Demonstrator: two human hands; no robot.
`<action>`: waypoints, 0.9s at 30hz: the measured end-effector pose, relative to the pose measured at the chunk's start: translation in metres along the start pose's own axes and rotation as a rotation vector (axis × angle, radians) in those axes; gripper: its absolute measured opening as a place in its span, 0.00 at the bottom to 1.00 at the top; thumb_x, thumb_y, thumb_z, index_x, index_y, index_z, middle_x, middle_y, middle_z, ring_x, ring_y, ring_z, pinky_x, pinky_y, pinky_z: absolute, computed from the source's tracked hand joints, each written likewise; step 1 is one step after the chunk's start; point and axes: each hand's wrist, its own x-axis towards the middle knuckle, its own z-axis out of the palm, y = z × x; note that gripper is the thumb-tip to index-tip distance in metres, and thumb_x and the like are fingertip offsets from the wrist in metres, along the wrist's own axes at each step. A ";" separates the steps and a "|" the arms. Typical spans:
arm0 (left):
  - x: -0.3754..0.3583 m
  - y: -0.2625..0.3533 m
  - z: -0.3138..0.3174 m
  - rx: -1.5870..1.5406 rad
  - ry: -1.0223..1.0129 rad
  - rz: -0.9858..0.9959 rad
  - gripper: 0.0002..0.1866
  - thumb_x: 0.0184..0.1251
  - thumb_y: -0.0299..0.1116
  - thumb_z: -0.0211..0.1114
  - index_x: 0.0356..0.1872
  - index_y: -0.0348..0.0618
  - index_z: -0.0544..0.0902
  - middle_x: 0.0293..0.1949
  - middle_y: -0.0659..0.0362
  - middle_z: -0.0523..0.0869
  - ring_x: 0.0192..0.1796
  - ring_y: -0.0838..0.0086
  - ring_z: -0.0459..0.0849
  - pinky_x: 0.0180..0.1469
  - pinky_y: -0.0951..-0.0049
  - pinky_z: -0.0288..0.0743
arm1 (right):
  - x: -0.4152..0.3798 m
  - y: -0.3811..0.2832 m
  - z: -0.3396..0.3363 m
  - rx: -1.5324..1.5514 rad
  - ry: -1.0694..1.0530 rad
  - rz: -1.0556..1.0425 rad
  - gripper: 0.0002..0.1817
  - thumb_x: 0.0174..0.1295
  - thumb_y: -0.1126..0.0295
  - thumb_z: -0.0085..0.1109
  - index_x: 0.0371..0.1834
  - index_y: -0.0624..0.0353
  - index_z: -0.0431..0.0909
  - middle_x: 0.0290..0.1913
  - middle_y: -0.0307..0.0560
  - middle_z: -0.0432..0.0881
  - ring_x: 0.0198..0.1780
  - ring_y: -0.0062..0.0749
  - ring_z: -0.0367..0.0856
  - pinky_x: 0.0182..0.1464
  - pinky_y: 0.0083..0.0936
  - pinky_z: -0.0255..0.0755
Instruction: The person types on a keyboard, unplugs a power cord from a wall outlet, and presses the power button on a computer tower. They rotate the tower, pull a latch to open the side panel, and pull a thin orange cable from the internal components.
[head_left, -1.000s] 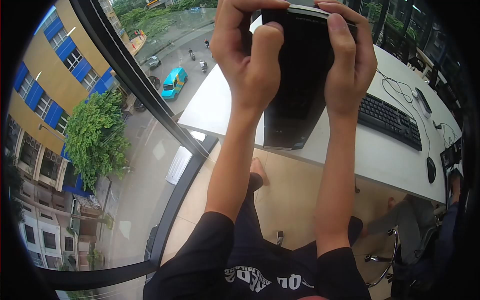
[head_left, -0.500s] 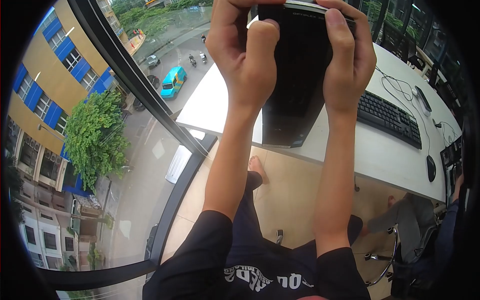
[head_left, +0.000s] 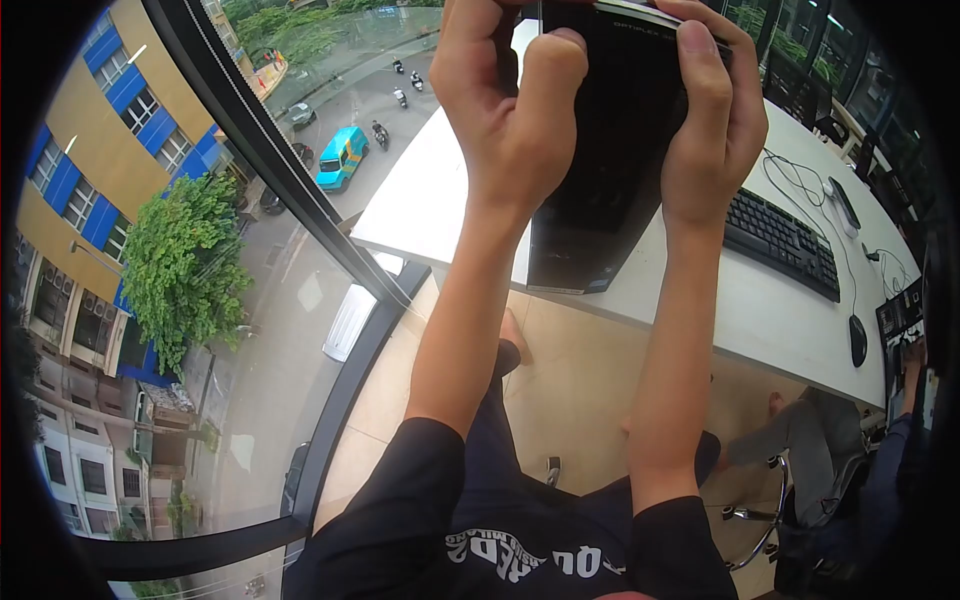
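Note:
A black desktop computer tower (head_left: 608, 190), with "OPTIPLEX" lettering near its top edge, stands at the front left part of the white desk (head_left: 400, 205). My left hand (head_left: 515, 125) grips the tower's upper left side, its thumb against the front panel. On the opposite side my right hand (head_left: 712, 130) is closed around the upper right edge, thumb also on the front. The fingertips behind the tower are hidden, and its upper end is cut off by the frame's top.
Right of the tower lie a black keyboard (head_left: 782, 243), a black mouse (head_left: 858, 341) and loose cables (head_left: 800, 180). A seated person (head_left: 800, 435) is at the desk's right end, beside a chair base (head_left: 765, 515). A large window with a dark frame (head_left: 345, 425) borders the left.
Both hands and the tower's upper end have shifted slightly right in view. The tower's lower end stays almost in place. The grip is the same.

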 end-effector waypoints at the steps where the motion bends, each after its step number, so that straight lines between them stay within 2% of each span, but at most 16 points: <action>1: -0.001 0.000 -0.002 0.002 -0.014 0.012 0.14 0.67 0.27 0.56 0.48 0.30 0.83 0.51 0.47 0.85 0.57 0.68 0.82 0.65 0.66 0.74 | 0.000 -0.002 0.002 -0.004 0.008 0.003 0.15 0.80 0.64 0.52 0.54 0.65 0.79 0.55 0.47 0.83 0.50 0.23 0.79 0.56 0.20 0.71; 12: 0.001 -0.005 -0.003 -0.026 -0.028 0.068 0.14 0.65 0.26 0.56 0.48 0.31 0.83 0.51 0.47 0.85 0.57 0.67 0.82 0.66 0.65 0.73 | 0.000 0.000 0.000 -0.002 -0.010 -0.001 0.14 0.80 0.65 0.52 0.55 0.64 0.79 0.54 0.46 0.83 0.49 0.21 0.79 0.53 0.19 0.72; 19: 0.001 0.004 0.000 0.037 0.002 -0.026 0.14 0.65 0.28 0.57 0.48 0.31 0.82 0.51 0.47 0.85 0.57 0.67 0.82 0.66 0.65 0.72 | 0.002 0.007 -0.007 0.033 -0.063 -0.062 0.13 0.80 0.65 0.53 0.55 0.64 0.79 0.53 0.45 0.83 0.48 0.21 0.79 0.53 0.19 0.71; 22: 0.001 0.004 0.001 0.030 0.013 -0.030 0.14 0.66 0.28 0.57 0.48 0.31 0.82 0.51 0.47 0.85 0.57 0.67 0.82 0.66 0.66 0.73 | 0.004 0.019 -0.007 0.058 -0.043 -0.080 0.14 0.78 0.64 0.56 0.56 0.64 0.79 0.54 0.45 0.83 0.49 0.22 0.79 0.54 0.20 0.72; 27: 0.000 0.000 -0.001 0.005 -0.019 0.033 0.14 0.67 0.28 0.57 0.49 0.31 0.82 0.52 0.47 0.85 0.56 0.68 0.83 0.64 0.67 0.74 | 0.001 0.018 -0.007 0.014 -0.037 -0.049 0.20 0.69 0.63 0.68 0.57 0.64 0.77 0.56 0.48 0.82 0.52 0.26 0.80 0.56 0.23 0.74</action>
